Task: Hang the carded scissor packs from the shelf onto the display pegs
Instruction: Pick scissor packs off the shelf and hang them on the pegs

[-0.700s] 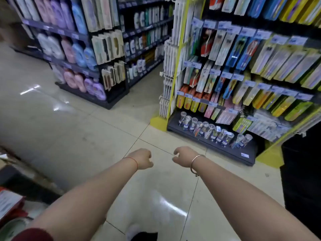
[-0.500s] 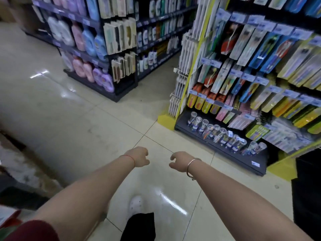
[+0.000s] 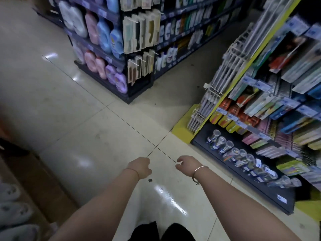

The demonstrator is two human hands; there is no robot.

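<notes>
- Sitting at the left edge, a brown cardboard box (image 3: 40,185) has pale goods (image 3: 12,211) beside it. They are too blurred to name and are cut off by the frame.
- Up the aisle, a dark shelf unit (image 3: 139,91) holds rows of white, pink, blue and purple bottles (image 3: 102,33). Carded combs (image 3: 140,37) hang on pegs on its end face.
- The left hand (image 3: 140,166) reaches forward over the tiled floor (image 3: 86,129), back up. Its fingers are loosely curled and hold nothing.
- The right hand (image 3: 186,164) hangs near it, apart from it, in the same slack curl. It holds nothing, and a metal bangle (image 3: 198,173) sits on its wrist.
- At the right, a yellow-edged display rack (image 3: 182,129) carries tiers of carded packs (image 3: 260,105) on pegs.
- Its lowest shelf (image 3: 243,174) holds 1 row of clear cups (image 3: 231,148) with small items inside.
- Blur hides which packs contain scissors, and the rack runs off the right edge.
</notes>
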